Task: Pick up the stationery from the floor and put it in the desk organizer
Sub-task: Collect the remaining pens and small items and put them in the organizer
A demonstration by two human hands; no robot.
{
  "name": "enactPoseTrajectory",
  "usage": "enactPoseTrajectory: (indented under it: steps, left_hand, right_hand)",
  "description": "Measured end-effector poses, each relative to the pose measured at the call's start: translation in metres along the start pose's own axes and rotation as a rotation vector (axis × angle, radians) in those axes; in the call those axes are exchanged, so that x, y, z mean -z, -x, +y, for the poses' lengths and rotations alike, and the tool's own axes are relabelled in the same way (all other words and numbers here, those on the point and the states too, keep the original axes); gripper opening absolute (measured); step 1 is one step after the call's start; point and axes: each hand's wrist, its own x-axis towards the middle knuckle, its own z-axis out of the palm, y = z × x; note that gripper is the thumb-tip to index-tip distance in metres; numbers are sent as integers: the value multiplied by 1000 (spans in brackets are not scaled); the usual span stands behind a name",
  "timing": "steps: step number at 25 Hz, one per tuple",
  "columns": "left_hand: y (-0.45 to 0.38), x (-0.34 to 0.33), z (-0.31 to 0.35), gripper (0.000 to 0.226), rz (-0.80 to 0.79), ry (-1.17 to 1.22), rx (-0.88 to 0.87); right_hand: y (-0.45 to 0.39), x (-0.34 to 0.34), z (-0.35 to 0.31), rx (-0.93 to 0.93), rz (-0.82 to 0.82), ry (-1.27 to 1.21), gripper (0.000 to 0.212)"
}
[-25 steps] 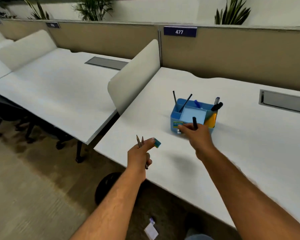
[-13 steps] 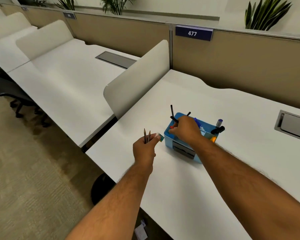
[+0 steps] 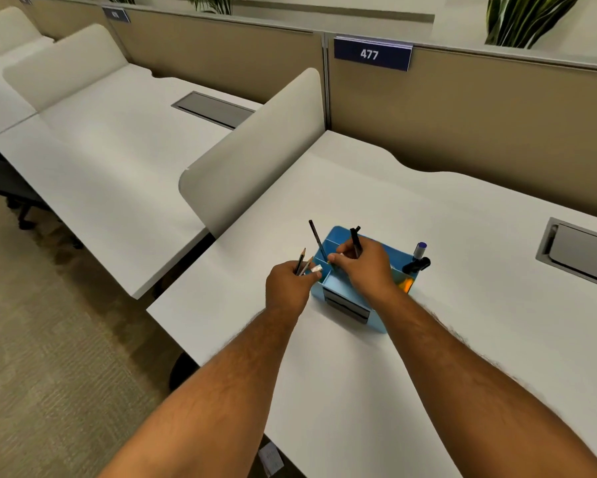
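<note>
My left hand (image 3: 287, 283) fisted around spare pencils (image 3: 302, 263), parked beside the organizer (image 3: 345, 301) as a feed stock. My right hand (image 3: 366, 265) pinches a black pen (image 3: 355, 240), over rear slots to drop it in.

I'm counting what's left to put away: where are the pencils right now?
In the head view, the pencils stick up from the closed left hand, just left of the blue desk organizer on the white desk.

both forearms bare, stretched forward | left hand (image 3: 287, 286) fisted, knuckles up, thumb pinched down tight; right hand (image 3: 366, 265) just beside it, fingers curled, palm down
</note>
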Motion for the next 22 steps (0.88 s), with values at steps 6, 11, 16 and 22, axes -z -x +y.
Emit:
enactPoseTrajectory:
  steps: [6,11,16,22]
  left_hand:
    - [0,6,-6,26,-31,103,55]
    - [4,18,0,7,67,299,238]
    - [12,26,0,32,46,459,354]
    - [19,28,5,33,-106,525,333]
  right_hand:
    - [1,-6,-7,125,-94,1,14]
    - [2,-7,-9,196,-174,129,9]
    - [5,-7,-10,253,-288,396,22]
    - [12,3,-11,-91,-112,-326,22]
